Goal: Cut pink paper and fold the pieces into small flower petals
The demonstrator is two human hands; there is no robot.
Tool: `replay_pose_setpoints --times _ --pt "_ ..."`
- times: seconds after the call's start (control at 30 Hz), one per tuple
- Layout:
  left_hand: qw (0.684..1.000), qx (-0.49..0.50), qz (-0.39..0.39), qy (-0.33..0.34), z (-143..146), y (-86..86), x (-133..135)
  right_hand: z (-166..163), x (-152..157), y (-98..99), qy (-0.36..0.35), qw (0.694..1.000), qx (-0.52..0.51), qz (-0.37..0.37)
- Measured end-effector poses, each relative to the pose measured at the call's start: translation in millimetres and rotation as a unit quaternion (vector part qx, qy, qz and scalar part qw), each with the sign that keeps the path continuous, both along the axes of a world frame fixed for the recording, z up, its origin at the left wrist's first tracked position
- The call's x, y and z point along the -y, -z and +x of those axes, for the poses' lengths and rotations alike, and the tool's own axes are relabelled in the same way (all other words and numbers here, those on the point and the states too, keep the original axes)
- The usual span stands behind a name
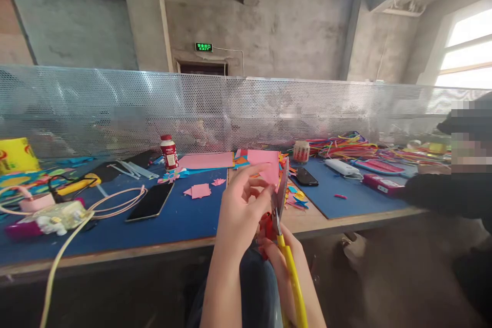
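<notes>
My left hand [240,205] holds a pink sheet of paper [265,164] up in front of me, thumb and fingers pinched on its lower edge. My right hand [282,259] sits just below and grips scissors [280,200] with red and yellow handles. Their blades point up along the paper's right edge. Both hands hover above the table's near edge [161,248], over my lap.
On the blue mat lie a black phone [150,201], pink paper scraps [200,190], a small red-capped bottle [168,151], cables and a charger [57,215]. A second phone [306,176] and coloured strips [342,146] lie right. A mesh screen [230,107] backs the table. Another person's sleeve [442,192] reaches in at right.
</notes>
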State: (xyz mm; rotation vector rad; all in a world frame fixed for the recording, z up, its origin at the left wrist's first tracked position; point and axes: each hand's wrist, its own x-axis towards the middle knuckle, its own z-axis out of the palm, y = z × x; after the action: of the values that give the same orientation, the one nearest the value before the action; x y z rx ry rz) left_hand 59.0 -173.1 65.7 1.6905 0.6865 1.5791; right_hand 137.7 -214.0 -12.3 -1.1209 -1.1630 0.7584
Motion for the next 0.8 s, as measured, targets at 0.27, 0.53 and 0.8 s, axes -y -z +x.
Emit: replay_pose_setpoints --times 0.27,0.53,0.8 --pt "1.000 0.030 0.006 -0.003 -2 -1.2 1 0 2 0.0 -0.003 1.000 -0.014 0.006" --pt "0.999 0.043 -0.007 0.001 -2 0.4 -2 4 -3 9.8 0.020 0.997 -0.044 0.059" --pt "0.999 0.020 -0.024 0.016 -1 -1.5 -1 6 -6 13.6 0.036 0.997 -0.038 0.053"
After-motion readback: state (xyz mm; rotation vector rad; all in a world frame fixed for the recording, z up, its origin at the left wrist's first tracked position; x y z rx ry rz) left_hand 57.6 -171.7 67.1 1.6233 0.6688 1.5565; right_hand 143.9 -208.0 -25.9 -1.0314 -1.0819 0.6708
